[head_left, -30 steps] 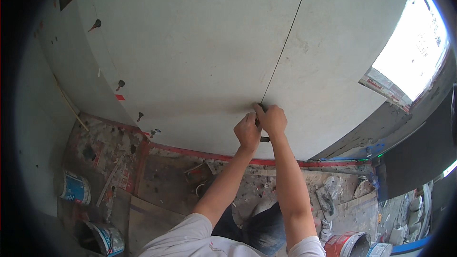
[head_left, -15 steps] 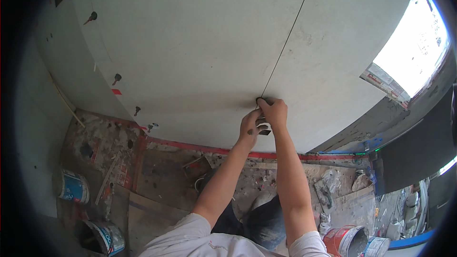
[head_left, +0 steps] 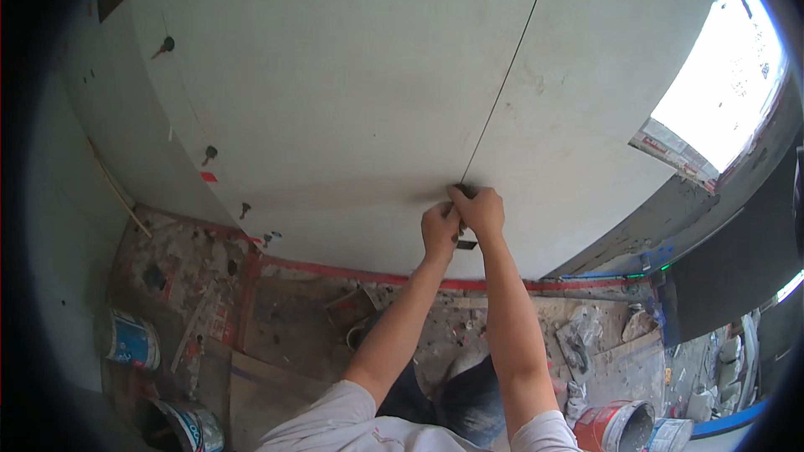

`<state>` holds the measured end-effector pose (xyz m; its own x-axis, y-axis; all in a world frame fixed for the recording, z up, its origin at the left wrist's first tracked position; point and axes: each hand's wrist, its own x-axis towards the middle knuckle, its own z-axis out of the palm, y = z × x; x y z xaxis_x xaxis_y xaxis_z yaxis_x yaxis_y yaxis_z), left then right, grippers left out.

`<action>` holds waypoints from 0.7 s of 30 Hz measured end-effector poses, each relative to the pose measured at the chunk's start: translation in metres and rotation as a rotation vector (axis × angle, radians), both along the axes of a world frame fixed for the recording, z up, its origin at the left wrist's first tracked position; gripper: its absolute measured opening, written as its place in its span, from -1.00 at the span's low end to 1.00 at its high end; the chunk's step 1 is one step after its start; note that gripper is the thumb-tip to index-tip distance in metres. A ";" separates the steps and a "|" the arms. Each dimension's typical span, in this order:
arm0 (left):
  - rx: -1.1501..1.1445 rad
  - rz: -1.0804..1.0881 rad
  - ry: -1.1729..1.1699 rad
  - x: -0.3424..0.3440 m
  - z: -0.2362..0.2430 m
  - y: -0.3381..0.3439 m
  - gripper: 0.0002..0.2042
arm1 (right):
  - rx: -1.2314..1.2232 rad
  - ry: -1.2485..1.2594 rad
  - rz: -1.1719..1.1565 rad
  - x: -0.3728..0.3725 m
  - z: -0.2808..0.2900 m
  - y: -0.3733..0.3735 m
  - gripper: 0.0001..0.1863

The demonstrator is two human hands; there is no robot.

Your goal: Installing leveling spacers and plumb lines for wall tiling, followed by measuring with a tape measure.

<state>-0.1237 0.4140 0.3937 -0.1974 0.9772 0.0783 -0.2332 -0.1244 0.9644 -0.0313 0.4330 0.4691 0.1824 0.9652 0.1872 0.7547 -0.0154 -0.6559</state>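
Note:
Both my hands meet at a thin dark joint (head_left: 507,75) between two large pale wall tiles (head_left: 335,92). My right hand (head_left: 484,211) is closed, thumb and fingers pinching a small dark piece (head_left: 466,190) that sits on the joint; it resembles the dark tile levelers along the left joint, but the fingers cover most of it. Just below and to the left, my left hand (head_left: 439,230) is closed beside the right, its fingertips dark with dirt. Whatever it grips is hidden. Under the hands, a small dark square (head_left: 466,244) shows on the tile.
Several dark tile levelers (head_left: 210,153) stick out along the left joint. A window opening (head_left: 712,84) glares at right. Red-edged, debris-strewn floor lies below, with a blue and white bucket (head_left: 134,341), another bucket (head_left: 197,427) at left, and a red bucket (head_left: 596,427) at right.
My hands have shifted slightly down in the picture, as has the wall. My left fingers, spread a little before, are now curled in closer to the right hand.

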 end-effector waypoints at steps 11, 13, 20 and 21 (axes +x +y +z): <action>-0.007 -0.097 -0.265 0.000 -0.001 -0.005 -0.58 | 0.085 -0.095 -0.087 0.002 -0.037 0.008 -0.38; -0.002 -0.094 -0.268 0.001 0.001 -0.002 -0.59 | 0.089 -0.071 -0.032 0.005 -0.036 0.012 -0.38; 0.039 -0.011 -0.098 0.006 0.010 -0.004 -0.61 | 0.171 0.224 0.035 0.007 -0.035 0.005 -0.40; 0.026 0.007 -0.085 -0.003 0.010 -0.004 -0.61 | 0.087 0.342 0.041 -0.004 -0.019 -0.001 -0.39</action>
<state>-0.1266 0.4098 0.4036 -0.2115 0.9736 0.0859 -0.3130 -0.1507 0.9377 -0.0351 0.4323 0.4505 0.2105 0.9562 0.2034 0.4899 0.0769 -0.8684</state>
